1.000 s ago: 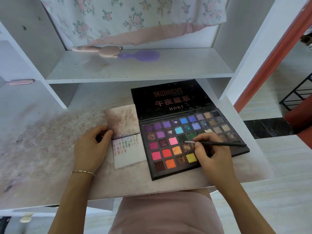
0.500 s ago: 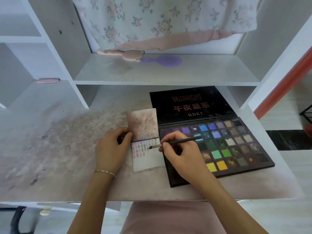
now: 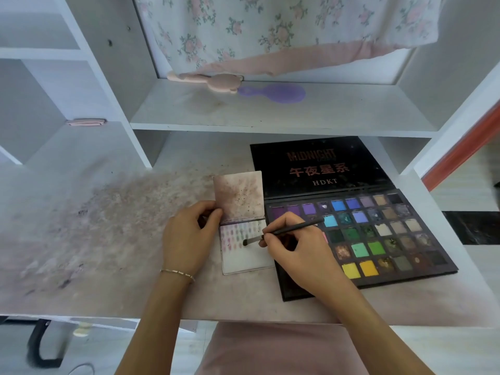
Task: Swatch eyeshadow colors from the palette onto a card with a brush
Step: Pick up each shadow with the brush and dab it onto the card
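Stained desk (image 3: pixel 108 226) is carrying a light, slippery card (image 3: pixel 244 255); left hand (image 3: pixel 186 236) is pinching its edge, right hand (image 3: pixel 295 250) gripping the thin brush (image 3: pixel 284 230).

The palette (image 3: pixel 359 234) lies open flat on the desk, its black lid folded back with "MIDNIGHT" and "HDKT" printed on it; the tray holds rows of square pans — purples and blues at the back, greens in the middle, yellows at the front, browns to the right. Just left of it, touching its edge, lies the card (image 3: pixel 244 255), white with rows of small pastel swatches — its stained upper flap stands tilted up. The thin black brush (image 3: pixel 284 230) slants across both, its dark tip on the card.
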`<state>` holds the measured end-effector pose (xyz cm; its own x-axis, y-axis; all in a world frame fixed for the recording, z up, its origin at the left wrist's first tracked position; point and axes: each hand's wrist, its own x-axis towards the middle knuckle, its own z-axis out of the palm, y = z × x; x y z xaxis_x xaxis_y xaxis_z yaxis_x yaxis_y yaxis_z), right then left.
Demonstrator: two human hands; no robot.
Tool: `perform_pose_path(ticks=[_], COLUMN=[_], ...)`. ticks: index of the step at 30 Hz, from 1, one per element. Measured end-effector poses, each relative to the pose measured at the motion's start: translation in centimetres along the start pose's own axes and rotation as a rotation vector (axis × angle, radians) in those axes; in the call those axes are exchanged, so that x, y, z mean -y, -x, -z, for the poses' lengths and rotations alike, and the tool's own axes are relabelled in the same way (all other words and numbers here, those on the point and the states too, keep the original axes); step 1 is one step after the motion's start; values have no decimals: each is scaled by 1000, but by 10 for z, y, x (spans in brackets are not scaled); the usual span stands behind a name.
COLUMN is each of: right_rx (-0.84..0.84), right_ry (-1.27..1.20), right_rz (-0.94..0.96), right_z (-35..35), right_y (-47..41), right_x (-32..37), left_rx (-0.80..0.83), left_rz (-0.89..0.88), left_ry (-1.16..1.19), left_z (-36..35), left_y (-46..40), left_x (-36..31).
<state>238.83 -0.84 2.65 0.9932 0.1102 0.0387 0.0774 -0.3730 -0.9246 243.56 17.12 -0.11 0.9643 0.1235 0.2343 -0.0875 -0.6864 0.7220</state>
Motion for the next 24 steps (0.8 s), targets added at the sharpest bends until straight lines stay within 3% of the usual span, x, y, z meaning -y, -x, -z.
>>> perform_pose_path(ticks=[24], right_rx=[20], right_ry=[79], right_rz=[-30], right_z=[0], right_y=[-2], right_x=[-3], left_rx=[7], left_rz=[7], left_ry=[-16], left_z=[0], left_y=[1], left_x=[-2])
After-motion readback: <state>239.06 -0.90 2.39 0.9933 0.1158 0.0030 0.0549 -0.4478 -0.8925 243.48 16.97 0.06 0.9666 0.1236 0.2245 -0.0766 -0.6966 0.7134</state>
